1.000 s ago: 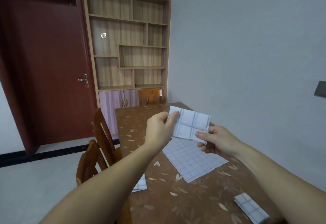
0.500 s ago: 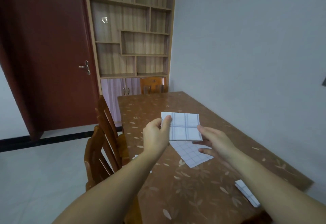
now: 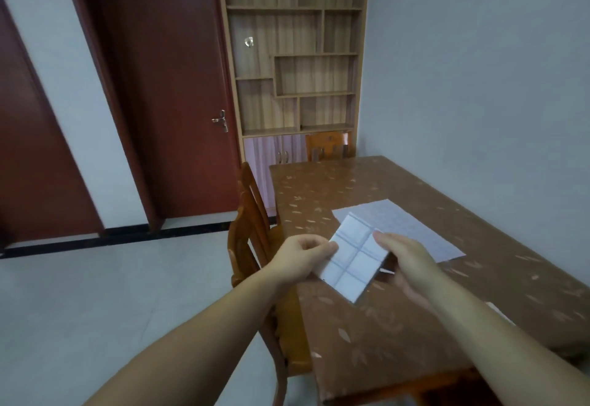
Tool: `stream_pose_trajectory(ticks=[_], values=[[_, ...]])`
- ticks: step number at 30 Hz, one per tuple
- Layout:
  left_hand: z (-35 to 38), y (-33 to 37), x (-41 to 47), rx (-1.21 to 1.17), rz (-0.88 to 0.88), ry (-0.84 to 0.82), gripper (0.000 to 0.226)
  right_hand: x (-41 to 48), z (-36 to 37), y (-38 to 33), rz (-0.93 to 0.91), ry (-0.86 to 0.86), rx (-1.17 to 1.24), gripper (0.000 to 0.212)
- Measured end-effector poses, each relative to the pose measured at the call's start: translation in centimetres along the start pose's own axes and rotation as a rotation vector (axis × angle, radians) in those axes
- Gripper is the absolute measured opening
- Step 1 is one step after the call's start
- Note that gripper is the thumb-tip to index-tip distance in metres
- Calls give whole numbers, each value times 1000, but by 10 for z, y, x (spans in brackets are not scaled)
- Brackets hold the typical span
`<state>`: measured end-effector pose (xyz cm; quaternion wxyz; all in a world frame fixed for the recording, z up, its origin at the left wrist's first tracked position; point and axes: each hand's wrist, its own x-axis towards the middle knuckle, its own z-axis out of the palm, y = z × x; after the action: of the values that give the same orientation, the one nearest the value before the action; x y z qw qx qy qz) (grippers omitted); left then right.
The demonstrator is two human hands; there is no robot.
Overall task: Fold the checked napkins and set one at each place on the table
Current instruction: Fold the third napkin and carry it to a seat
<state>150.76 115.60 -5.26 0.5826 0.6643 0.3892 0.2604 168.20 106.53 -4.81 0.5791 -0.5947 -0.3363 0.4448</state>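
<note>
The left hand (image 3: 300, 258) and right hand (image 3: 405, 262) still pinch the napkin (image 3: 354, 262), now lowered and tilted over the table (image 3: 367, 351).

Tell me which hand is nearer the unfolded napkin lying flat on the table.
Right. The right hand overlaps the near edge of the unfolded napkin in view; the left hand is off to its left, across the folded napkin that both hands pinch.

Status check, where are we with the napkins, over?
Hands: left hand and right hand grip the folded napkin above the table. An unfolded napkin lies flat beyond. No obstruction seen.
</note>
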Motion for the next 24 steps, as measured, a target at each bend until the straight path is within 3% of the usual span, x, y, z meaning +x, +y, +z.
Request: stream_pose_trajectory(ticks=[4, 7, 13, 19, 24], values=[[-21, -6, -14, -133, -4, 176, 26, -11, 47, 22, 80, -175, 32, 22], [-53, -18, -25, -189, -16, 271, 24, -7, 87, 31, 43, -149, -102, 16], [-163, -59, -45, -94, -99, 221, 20, 36, 197, 45, 19, -141, -279, 14], [-303, -107, -46, -115, -155, 226, 20, 82, 334, 68, 53, -186, -286, 18], [-380, -130, -19, -61, -174, 255, 18, 122, 402, 75, 84, -191, -260, 21]])
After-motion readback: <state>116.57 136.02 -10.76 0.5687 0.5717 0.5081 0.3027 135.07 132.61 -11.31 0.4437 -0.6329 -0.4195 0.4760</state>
